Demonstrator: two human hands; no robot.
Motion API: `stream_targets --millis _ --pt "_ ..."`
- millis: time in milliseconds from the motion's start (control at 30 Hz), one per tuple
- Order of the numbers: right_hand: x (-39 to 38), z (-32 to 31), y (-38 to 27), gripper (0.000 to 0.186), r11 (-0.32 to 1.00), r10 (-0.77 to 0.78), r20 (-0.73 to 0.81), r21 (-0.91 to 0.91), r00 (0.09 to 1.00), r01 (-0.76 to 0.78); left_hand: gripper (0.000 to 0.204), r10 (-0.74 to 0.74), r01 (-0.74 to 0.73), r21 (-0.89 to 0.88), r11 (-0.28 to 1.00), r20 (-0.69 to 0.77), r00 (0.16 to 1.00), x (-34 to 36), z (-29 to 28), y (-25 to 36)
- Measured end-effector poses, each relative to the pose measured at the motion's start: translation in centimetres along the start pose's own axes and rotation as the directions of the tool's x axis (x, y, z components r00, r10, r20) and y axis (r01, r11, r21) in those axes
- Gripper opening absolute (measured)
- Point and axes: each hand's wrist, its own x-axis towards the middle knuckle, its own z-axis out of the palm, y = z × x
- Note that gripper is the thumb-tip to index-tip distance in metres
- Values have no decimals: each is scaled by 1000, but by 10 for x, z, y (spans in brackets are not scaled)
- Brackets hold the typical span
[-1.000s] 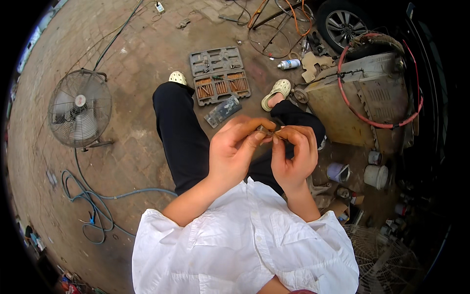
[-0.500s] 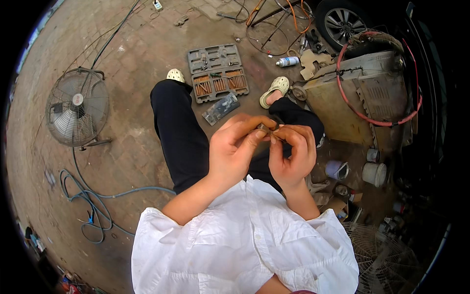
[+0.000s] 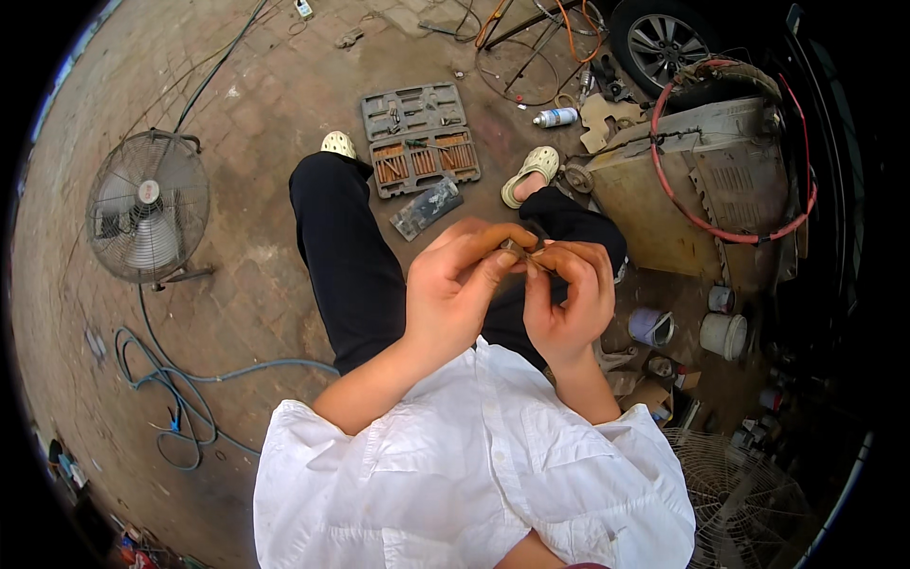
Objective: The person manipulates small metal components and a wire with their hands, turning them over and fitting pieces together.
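presently the left hand and the right hand pinch a small part between them, over the trousers; its kind i cannot tell. fine handling seems the present step; the next move, i judge, calls for steady grip.

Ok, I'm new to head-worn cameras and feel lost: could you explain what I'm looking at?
There's no robot, just a person working bare-handed. The view comes from a wide camera on their head, looking down, so straight edges bend. The left hand and right hand meet in front, pinching a small dark thing, too covered to identify. On the paved floor lie an open case with rows of brown pieces, a dark block and a can. A fan stands left.
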Motion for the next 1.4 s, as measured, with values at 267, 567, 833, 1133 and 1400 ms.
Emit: stream_targets --millis 267,567,833,1133,1400 --pt "3 1 2 22 1000 -15 -9 -11 1000 15 17 6 -7 -75 997 -23 1000 0 2 -1" --pt "3 0 1 23 1000 -4 -14 -14 1000 4 17 -1 1 -45 999 -8 1000 3 3 -1" --pt "6 0 -1 22 1000 -19 -20 -9 1000 19 17 -8 8 -39 999 -10 1000 1 6 -1" --pt "4 3 4 23 1000 -24 -16 -13 1000 23 16 -6 6 18 1000 1 1000 4 1 -1" --pt "0 1 2 23 1000 -14 -1 -26 1000 14 17 -26 26 -4 1000 -6 1000 0 1 -3"
